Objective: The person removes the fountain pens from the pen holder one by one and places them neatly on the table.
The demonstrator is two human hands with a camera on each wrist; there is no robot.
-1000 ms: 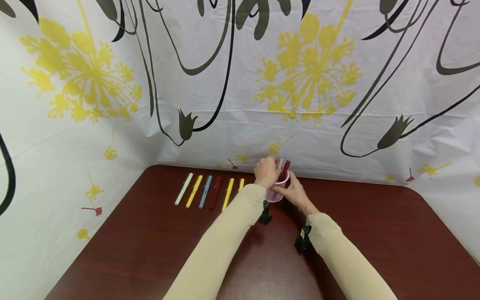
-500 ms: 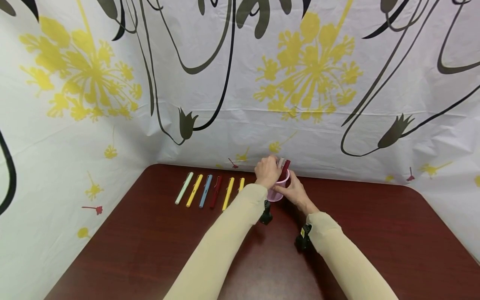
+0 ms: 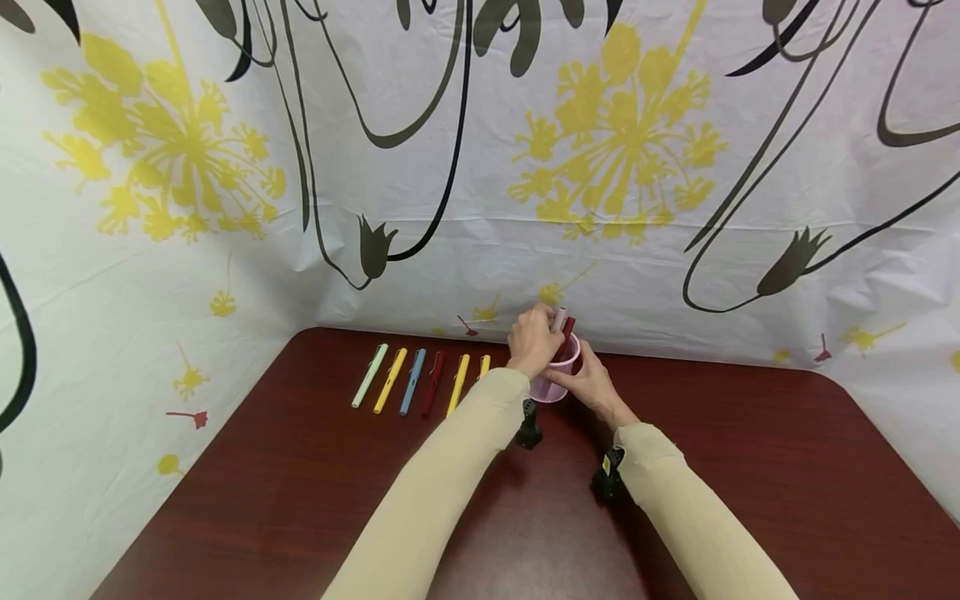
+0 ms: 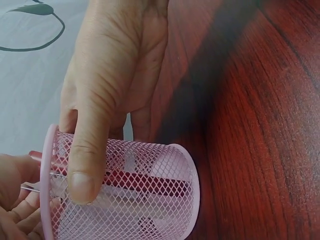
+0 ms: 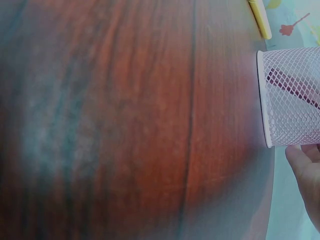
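A pink mesh pen cup (image 3: 547,390) stands on the table, leaning slightly. My right hand (image 3: 592,385) grips it from the right; in the left wrist view a thumb (image 4: 86,170) lies across the mesh, with the other fingers behind. At the rim, my left hand (image 3: 532,342) has its fingers curled round the upper end of a clear pen (image 3: 559,317). Beside that, a dark red pen (image 3: 568,326) sticks out of the cup. Through the mesh in the left wrist view, the red pen (image 4: 150,182) and a pale barrel show inside. The left fingertips are partly hidden in the head view.
Left of the cup lies a row of pens: pale green (image 3: 370,376), yellow (image 3: 390,381), blue (image 3: 412,382), dark red (image 3: 432,384) and two more yellow ones, the last partly behind the left sleeve (image 3: 450,467). A patterned sheet (image 3: 420,192) hangs behind the table (image 3: 315,500).
The upper ends of the clear and red pens have shifted slightly left, with the left hand moving a little the same way. The cup has moved only slightly; the row of pens is unchanged.
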